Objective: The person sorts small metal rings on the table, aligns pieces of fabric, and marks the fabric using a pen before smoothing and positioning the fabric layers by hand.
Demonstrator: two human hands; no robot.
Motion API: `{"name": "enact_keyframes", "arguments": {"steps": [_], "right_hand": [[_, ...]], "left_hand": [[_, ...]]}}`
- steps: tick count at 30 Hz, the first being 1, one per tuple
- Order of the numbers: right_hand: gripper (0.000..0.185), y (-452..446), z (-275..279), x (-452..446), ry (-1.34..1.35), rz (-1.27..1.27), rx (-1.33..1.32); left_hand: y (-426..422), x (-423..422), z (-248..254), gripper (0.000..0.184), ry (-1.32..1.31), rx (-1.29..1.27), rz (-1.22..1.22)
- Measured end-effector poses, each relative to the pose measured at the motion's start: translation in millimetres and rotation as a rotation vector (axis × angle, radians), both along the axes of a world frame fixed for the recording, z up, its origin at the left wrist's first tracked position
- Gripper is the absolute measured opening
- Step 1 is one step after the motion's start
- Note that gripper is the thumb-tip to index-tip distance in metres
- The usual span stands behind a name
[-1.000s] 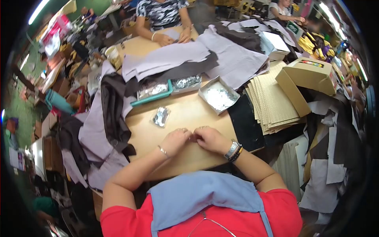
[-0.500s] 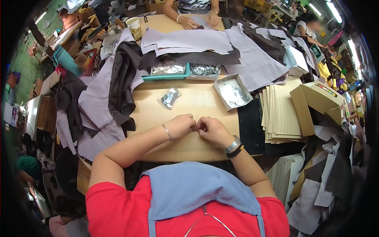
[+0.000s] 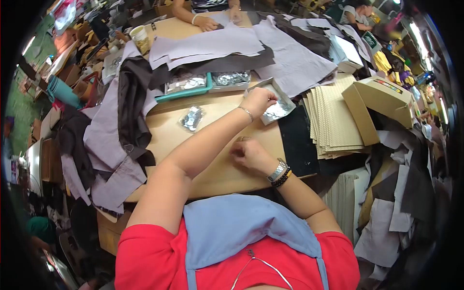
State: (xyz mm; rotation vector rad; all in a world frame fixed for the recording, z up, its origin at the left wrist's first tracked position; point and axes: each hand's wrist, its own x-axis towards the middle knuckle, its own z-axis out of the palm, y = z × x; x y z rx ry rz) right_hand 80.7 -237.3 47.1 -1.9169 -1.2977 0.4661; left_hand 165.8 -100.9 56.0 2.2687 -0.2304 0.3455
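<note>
My left hand (image 3: pixel 259 101), a thin bracelet at its wrist, is over the left part of an open white box (image 3: pixel 289 107) of small shiny pieces. Its fingers are pinched together, and whatever they may hold is too small to make out. My right hand (image 3: pixel 252 153), with a metal watch and dark beads, is low over the wooden table (image 3: pixel 212 169). Its fingers are curled together, hiding anything between them. A clear bag (image 3: pixel 192 119) of shiny discs lies left of my left forearm. Behind it are a teal-edged tray (image 3: pixel 187 93) and another box of small pieces (image 3: pixel 231 80).
Pale cloth pieces (image 3: pixel 208 44) lie across the table, and dark cloth (image 3: pixel 133 104) hangs at left. On the right are stacked textured sheets (image 3: pixel 336 118) and a cardboard box (image 3: pixel 382 101). A person's hands (image 3: pixel 207 23) are at the far side, near a cup (image 3: pixel 139 39).
My left hand has left my right hand's side and moved forward and right to the white box. My right hand stays low over the table. The camera view has shifted.
</note>
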Motion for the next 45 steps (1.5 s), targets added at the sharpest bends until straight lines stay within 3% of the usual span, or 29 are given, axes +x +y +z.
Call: {"name": "enact_keyframes", "arguments": {"steps": [5, 11, 14, 16, 19, 22, 27, 30, 33, 35, 38, 41, 43, 45], "right_hand": [[0.011, 2.2, 7.6, -0.4, 0.067, -0.002, -0.051], [0.016, 9.6, 2.2, 8.6, 0.106, 0.048, -0.125], [0.014, 7.9, 11.2, 12.5, 0.147, 0.075, -0.194], [0.011, 3.7, 11.7, 13.4, 0.176, 0.071, -0.201], [0.009, -0.8, 11.1, 27.9, 0.071, 0.107, 0.081], [0.011, -9.0, 37.7, 63.3, 0.140, -0.256, 0.121], [0.026, -46.3, 24.8, 132.9, -0.671, -0.512, 0.134], [0.035, -63.3, -3.7, 162.4, -0.787, -0.608, 0.100], [0.039, -59.6, 4.5, 165.5, -0.348, -0.656, -0.178], [0.030, -60.5, -1.2, 171.8, -0.357, -0.593, -0.196], [0.025, -56.5, -0.9, 173.6, -0.377, -0.534, -0.282], [0.022, -63.8, -5.6, 176.3, -0.386, -0.495, -0.271], [0.021, -68.9, 4.6, 169.2, -0.356, -0.504, -0.210], [0.020, -71.5, 12.4, 162.3, -0.301, -0.517, -0.135]], "left_hand": [[13.3, -20.9, -6.2, 0.017, -0.190, 0.090, 0.105], [88.0, -138.5, 9.0, 0.040, 0.174, 0.623, 0.359], [106.8, -177.5, 1.3, 0.054, 0.128, 0.672, 0.404], [112.5, -188.2, -4.2, 0.060, 0.158, 0.651, 0.395], [115.4, -185.3, -9.2, 0.059, 0.132, 0.577, 0.399], [118.0, -178.7, -13.5, 0.054, 0.154, 0.481, 0.391], [118.6, -169.2, -1.2, 0.043, 0.062, 0.291, 0.314], [93.8, -147.5, 25.2, 0.039, -0.022, 0.127, 0.239], [56.3, -111.5, 51.5, 0.036, -0.065, 0.033, 0.141], [39.4, -76.2, 38.5, 0.037, -0.156, 0.057, 0.059], [19.9, -42.9, 22.2, 0.040, -0.002, 0.006, 0.003], [46.9, -18.0, 21.0, 0.042, -0.151, 0.295, 0.190], [83.3, -2.6, 23.2, 0.049, -0.150, 0.611, 0.385], [120.0, 12.3, 13.5, 0.054, -0.066, 0.766, 0.521]]}}
